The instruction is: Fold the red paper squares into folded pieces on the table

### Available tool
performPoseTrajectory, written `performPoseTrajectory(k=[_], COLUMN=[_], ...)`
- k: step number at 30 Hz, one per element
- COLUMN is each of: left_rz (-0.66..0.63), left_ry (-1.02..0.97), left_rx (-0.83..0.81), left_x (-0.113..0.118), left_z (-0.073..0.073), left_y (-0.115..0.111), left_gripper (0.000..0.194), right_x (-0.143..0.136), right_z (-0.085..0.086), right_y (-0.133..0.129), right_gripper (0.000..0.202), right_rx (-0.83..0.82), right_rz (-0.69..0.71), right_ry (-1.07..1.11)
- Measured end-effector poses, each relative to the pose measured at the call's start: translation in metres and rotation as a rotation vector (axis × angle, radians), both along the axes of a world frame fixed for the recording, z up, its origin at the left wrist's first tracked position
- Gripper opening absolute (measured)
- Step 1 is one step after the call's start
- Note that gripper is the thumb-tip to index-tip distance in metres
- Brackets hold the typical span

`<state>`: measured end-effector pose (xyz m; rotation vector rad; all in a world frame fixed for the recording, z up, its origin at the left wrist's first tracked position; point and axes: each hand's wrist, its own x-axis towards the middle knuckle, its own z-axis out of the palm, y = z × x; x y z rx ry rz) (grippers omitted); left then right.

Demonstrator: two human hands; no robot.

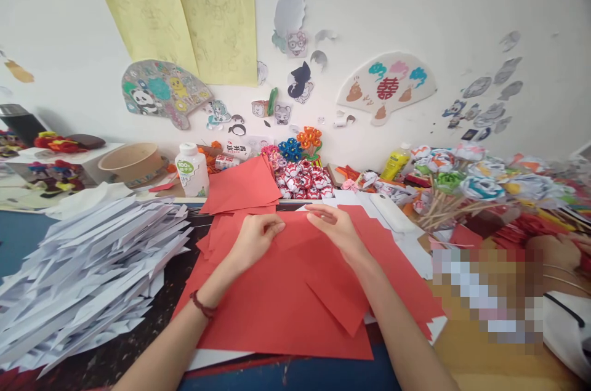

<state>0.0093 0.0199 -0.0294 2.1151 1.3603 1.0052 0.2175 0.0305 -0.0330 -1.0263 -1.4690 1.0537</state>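
Observation:
Large sheets of red paper [272, 311] lie stacked in front of me. My left hand [258, 240] is at the far edge of the upper red sheet, thumb and forefinger pinched on it. To its right, my right hand [339, 231] hovers over or rests on the same edge, with fingers stretched and thumb apart. I cannot tell whether its fingertips touch the paper. Beneath my right forearm lies a smaller red piece [339, 305], set at an angle. Another stack of red sheets [242, 185] sits beyond my left hand.
Folded white paper strips [92, 262] are heaped at the left. Along the wall stand a white bottle [191, 172], paper flowers [305, 178] and a yellow bottle [396, 163]. White flowers on sticks [480, 178] lie at the right, near another person's arm [561, 252].

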Motion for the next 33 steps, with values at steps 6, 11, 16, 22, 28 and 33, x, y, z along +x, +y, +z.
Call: performPoseTrajectory(k=[6, 11, 16, 22, 28, 33], left_rz=[-0.056, -0.059, -0.064, -0.045, -0.008, 0.177], left_ry=[0.092, 0.089, 0.075, 0.005, 0.011, 0.015], left_rx=[0.068, 0.074, 0.042, 0.007, -0.004, 0.058], left_x=[0.011, 0.017, 0.021, 0.023, 0.013, 0.005], left_z=[-0.001, -0.003, -0.003, -0.003, 0.000, 0.005], left_y=[-0.009, -0.014, -0.015, -0.012, -0.008, -0.006], left_gripper=[0.023, 0.024, 0.019, 0.016, 0.016, 0.018], right_x=[-0.008, -0.010, -0.013, -0.014, -0.005, 0.005], right_z=[-0.006, -0.004, -0.006, -0.006, -0.001, 0.001], right_y=[-0.005, -0.007, -0.011, -0.013, -0.009, -0.007], right_gripper=[0.028, 0.026, 0.019, 0.015, 0.016, 0.019], right_rx=[0.147, 0.245, 0.272, 0.294, 0.297, 0.328], right_rz=[0.018, 0.037, 0.003, -0.186, -0.352, -0.524], right_ry=[-0.209, -0.349, -0.361, -0.254, -0.172, -0.105])
